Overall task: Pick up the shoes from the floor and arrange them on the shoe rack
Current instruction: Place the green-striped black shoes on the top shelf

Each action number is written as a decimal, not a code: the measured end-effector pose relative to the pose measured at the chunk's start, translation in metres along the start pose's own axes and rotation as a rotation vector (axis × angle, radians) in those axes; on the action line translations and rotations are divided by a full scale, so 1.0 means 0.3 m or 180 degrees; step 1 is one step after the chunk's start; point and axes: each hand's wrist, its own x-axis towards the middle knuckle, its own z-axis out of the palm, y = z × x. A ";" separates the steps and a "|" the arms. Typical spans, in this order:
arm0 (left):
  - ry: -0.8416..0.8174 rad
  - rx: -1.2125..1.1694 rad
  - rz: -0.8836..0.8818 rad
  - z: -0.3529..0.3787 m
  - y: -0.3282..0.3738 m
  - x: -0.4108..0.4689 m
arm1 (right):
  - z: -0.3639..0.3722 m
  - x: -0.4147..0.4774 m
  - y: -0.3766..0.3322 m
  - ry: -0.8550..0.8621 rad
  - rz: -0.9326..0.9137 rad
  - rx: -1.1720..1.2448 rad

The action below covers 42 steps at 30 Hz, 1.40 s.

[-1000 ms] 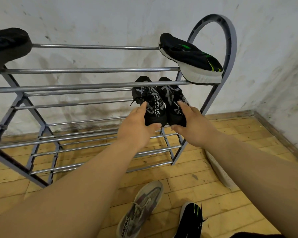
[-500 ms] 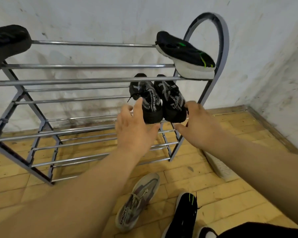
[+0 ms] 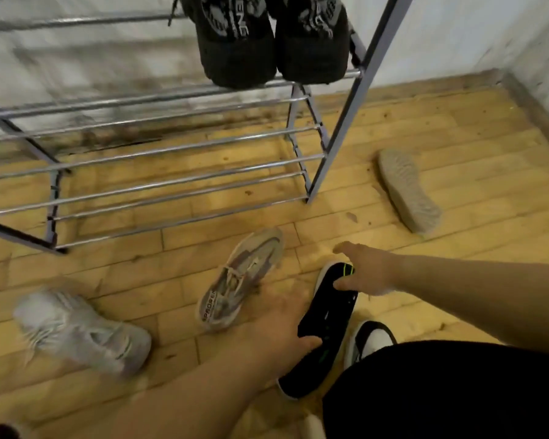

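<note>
The black shoe (image 3: 327,324) on the floor is flanked at mid-length by the spread left hand (image 3: 279,324) and at the toe by the open right hand (image 3: 365,274), neither closed; a one-ended pinch could let it swing and be dropped

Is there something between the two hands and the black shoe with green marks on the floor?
Nothing visible does. The left hand and right hand are both at the black shoe already, nothing lying between.

Six shoes (image 3: 325,324), one rack (image 3: 159,153), two hands (image 3: 276,331).
</note>
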 end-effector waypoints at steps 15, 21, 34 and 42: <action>-0.0124 -0.2342 -0.1221 0.246 -0.166 0.036 | 0.114 0.169 0.083 0.0503 0.0179 0.0636; 0.0318 -0.2398 -0.0807 0.102 -0.104 -0.041 | -0.043 -0.030 0.048 0.0672 -0.0208 0.0242; 0.1292 -0.0777 0.0324 -0.534 0.145 -0.580 | -0.397 -0.882 -0.369 0.1453 -0.1589 -0.0796; 0.2082 0.1190 0.0661 -0.842 0.140 -0.880 | -0.495 -1.110 -0.553 0.1975 -0.2001 -0.0600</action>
